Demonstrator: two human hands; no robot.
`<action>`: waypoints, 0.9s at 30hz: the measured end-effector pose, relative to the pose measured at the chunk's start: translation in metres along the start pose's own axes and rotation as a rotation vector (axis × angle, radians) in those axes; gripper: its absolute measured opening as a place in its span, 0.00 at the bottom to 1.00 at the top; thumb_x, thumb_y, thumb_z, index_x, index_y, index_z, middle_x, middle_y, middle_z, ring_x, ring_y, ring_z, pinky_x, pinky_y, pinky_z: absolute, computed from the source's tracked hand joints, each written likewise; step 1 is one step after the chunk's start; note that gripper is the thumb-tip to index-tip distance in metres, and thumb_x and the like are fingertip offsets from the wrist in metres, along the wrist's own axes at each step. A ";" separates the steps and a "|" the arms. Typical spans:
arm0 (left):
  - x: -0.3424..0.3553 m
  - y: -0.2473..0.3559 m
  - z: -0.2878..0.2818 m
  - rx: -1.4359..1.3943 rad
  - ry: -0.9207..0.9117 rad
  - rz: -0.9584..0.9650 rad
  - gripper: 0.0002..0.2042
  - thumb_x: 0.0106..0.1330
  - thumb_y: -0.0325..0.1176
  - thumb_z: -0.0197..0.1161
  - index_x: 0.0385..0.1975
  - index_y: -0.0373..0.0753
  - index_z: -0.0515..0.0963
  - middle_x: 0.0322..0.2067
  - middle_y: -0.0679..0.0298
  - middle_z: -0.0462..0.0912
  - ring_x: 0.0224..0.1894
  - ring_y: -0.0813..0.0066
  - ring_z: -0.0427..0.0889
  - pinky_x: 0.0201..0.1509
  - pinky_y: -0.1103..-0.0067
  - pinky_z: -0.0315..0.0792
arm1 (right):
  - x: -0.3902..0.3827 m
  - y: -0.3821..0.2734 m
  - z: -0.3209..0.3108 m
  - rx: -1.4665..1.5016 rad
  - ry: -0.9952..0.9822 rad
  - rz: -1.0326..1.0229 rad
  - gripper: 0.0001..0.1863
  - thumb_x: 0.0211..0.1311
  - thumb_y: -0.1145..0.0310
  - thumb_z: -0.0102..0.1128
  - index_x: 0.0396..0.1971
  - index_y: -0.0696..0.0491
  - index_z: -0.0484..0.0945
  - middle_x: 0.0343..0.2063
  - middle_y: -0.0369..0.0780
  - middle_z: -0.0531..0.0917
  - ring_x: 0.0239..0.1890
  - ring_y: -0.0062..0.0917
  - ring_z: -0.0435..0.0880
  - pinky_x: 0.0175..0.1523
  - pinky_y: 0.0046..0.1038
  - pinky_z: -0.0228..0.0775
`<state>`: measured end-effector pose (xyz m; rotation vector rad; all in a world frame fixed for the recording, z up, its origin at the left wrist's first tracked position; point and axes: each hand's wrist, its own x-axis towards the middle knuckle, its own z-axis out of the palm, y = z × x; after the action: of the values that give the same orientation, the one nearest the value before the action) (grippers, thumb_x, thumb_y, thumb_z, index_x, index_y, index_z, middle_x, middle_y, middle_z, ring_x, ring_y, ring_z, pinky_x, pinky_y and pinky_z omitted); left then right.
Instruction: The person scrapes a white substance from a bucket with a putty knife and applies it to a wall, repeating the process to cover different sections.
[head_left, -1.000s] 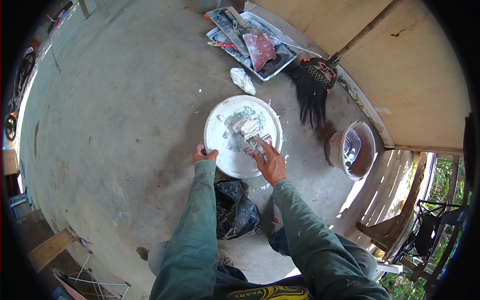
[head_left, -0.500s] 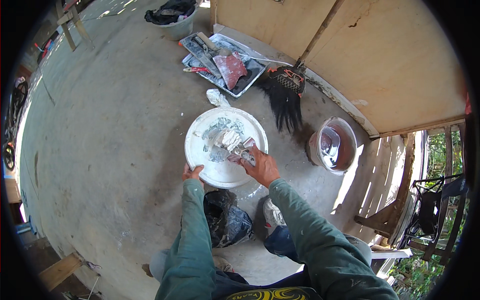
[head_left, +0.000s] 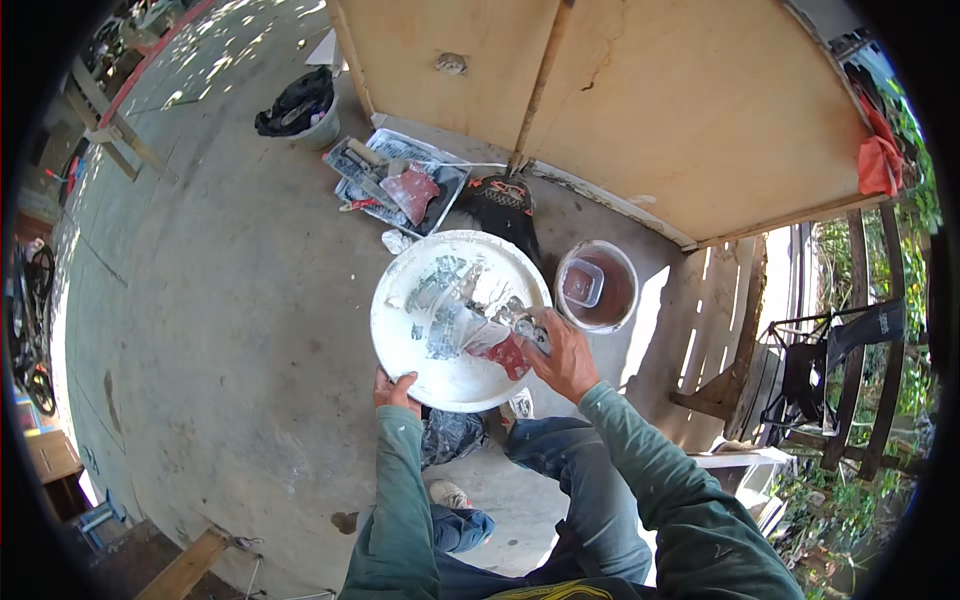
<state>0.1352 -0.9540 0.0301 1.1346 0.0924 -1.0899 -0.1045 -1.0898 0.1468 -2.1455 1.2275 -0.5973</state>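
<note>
My left hand (head_left: 396,390) grips the near-left rim of a round white lid-like tray (head_left: 430,370), thumb on top. Smears of white putty (head_left: 490,288) and grey patches lie across its surface. Over the tray's right side, my right hand (head_left: 566,358) is closed on a putty spreader (head_left: 506,357), whose red flat part shows below the fingers. A pale, putty-coated blade area reaches left from it against the tray. Part of the spreader is hidden by the fingers, so its full shape cannot be made out.
A paint tray (head_left: 455,180) with trowels and a red piece lies beyond. Right of the round tray stands a bucket (head_left: 628,300) with a clear container inside. A black broom (head_left: 500,210) leans on a wooden panel (head_left: 690,130). A black plastic bag (head_left: 450,440) sits below.
The round tray is now higher off the floor and tilted. My right hand has moved right with the spreader, whose red part now shows. My view has shifted; my legs appear more upright.
</note>
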 end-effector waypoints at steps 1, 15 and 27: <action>-0.024 0.010 0.020 0.034 -0.024 -0.015 0.32 0.46 0.13 0.59 0.57 0.29 0.66 0.47 0.51 0.77 0.48 0.57 0.80 0.55 0.65 0.75 | -0.020 -0.009 -0.018 0.002 0.009 0.077 0.23 0.58 0.61 0.65 0.50 0.56 0.71 0.37 0.51 0.83 0.38 0.49 0.83 0.42 0.42 0.75; -0.296 0.088 0.155 0.402 -0.544 -0.374 0.38 0.43 0.16 0.54 0.63 0.32 0.61 0.51 0.47 0.75 0.51 0.49 0.78 0.54 0.61 0.77 | -0.320 -0.219 -0.236 0.066 0.395 0.633 0.24 0.61 0.59 0.63 0.51 0.55 0.69 0.39 0.50 0.83 0.40 0.47 0.83 0.43 0.40 0.76; -0.397 -0.037 0.150 0.774 -0.731 -0.388 0.31 0.43 0.21 0.58 0.55 0.30 0.70 0.43 0.53 0.80 0.42 0.62 0.80 0.48 0.73 0.75 | -0.491 -0.235 -0.253 0.303 0.527 0.898 0.19 0.61 0.65 0.62 0.49 0.54 0.71 0.34 0.52 0.83 0.38 0.48 0.83 0.42 0.41 0.73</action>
<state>-0.1628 -0.8102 0.2979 1.3376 -0.7708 -1.9212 -0.3537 -0.6332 0.4464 -1.0225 2.0246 -0.8673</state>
